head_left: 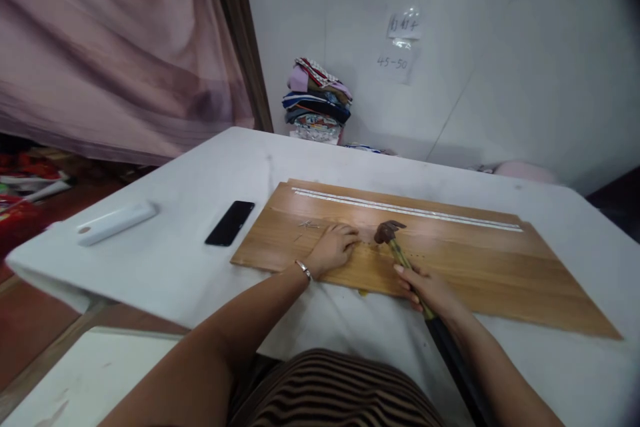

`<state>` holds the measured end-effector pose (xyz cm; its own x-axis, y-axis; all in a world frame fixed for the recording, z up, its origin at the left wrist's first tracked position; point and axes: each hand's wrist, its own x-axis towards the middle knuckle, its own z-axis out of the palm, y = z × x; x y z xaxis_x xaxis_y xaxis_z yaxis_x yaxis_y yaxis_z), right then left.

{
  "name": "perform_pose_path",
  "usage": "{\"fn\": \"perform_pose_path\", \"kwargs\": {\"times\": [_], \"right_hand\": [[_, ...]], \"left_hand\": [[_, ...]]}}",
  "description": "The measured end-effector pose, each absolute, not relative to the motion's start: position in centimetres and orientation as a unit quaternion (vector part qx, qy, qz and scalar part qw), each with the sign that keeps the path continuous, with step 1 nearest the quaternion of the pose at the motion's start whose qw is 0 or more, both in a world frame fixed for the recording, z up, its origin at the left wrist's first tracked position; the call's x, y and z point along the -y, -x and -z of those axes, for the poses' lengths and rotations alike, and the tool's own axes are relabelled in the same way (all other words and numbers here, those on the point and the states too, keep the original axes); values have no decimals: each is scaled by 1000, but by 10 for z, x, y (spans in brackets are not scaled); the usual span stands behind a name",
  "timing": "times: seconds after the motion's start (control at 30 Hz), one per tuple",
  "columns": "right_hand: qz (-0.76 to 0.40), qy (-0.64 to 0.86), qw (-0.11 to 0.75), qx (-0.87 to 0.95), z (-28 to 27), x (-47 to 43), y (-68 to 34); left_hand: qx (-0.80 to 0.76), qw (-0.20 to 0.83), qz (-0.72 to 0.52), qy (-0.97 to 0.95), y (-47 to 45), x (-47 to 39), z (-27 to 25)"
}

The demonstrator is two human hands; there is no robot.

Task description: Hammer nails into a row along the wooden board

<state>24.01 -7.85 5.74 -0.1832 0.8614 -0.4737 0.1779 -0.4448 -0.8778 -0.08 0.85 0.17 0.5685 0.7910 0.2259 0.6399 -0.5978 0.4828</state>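
Note:
My right hand (425, 287) is wrapped around the handle of a claw hammer (391, 235), whose rusty brown head is over the wooden board (470, 267). Close to the hammer's head, on its left, my left hand (334, 247) rests on the board with its fingers bent and drawn together. What those fingertips hold, if anything, is too small to make out. A few loose nails (309, 224) lie on the board just left of that hand. Small dark dots run in a row across the board near the hammer.
Two white strips (410, 209) lie along the board's far side. On the white table (190, 193), a black phone (230, 223) and a white oblong object (117, 221) are to the left. Folded clothes (317, 103) are stacked by the wall; a pinkish curtain (115, 47) hangs at left.

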Motion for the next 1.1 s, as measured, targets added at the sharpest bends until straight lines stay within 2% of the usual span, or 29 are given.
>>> {"fn": "perform_pose_path", "kwargs": {"times": [0.43, 0.57, 0.67, 0.8, 0.97, 1.1], "right_hand": [[-643, 570, 313, 405, -49, 76, -247], [-631, 569, 333, 408, -56, 68, -249], [-611, 565, 384, 401, -70, 57, -248], [-584, 519, 473, 408, -98, 33, -234], [-539, 470, 528, 458, -111, 10, -188], [-461, 459, 527, 546, -94, 13, -154]], "left_hand": [[-409, 153, -240, -867, -2, -23, 26], [-424, 178, -297, -837, 1, -22, 23], [-453, 231, -375, -775, -1, -21, 13], [-462, 351, -435, -689, -26, -27, -20], [-368, 559, -400, -626, -63, -40, -87], [-372, 612, -379, -586, -54, -35, -122]]}}
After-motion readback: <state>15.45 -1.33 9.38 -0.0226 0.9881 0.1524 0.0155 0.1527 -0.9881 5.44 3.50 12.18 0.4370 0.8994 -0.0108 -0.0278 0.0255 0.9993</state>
